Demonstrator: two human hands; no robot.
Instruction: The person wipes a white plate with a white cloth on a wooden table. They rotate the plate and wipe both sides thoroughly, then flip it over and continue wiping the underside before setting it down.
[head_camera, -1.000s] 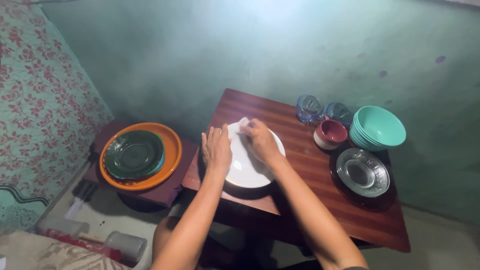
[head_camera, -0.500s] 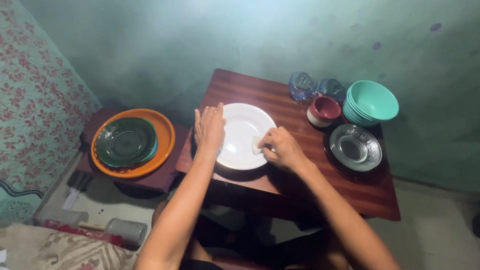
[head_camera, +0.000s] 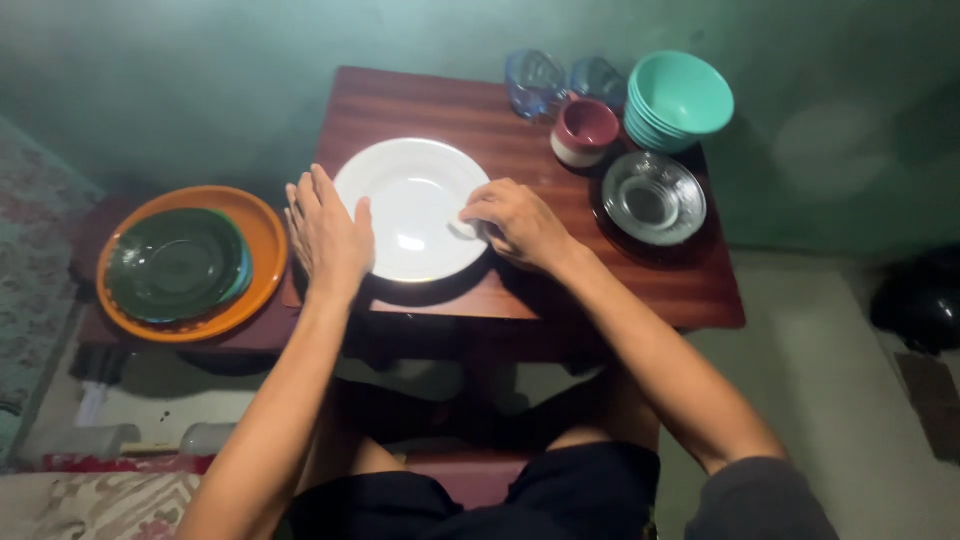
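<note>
White round plate (head_camera: 412, 205) sits near the front of the brown wooden table (head_camera: 520, 290) | orange tray (head_camera: 262, 250) with green plates far left | left hand (head_camera: 328, 238) flat and open, steadying the plate's left rim | right hand (head_camera: 515, 220) nearer the middle, fingers pinching a small white cloth (head_camera: 462, 227) on the right rim | clear glass bowl (head_camera: 654, 197) and teal bowls (head_camera: 678, 98) stand apart on the right.

- White plate (head_camera: 405, 200) at frame centre on a wooden table (head_camera: 640, 290).
- Left hand (head_camera: 328, 238) lies flat against the plate's left rim.
- Right hand (head_camera: 517, 222) presses a small white cloth (head_camera: 463, 226) onto the plate's right side.
- Teal bowls (head_camera: 678, 97) stacked at upper right.
</note>
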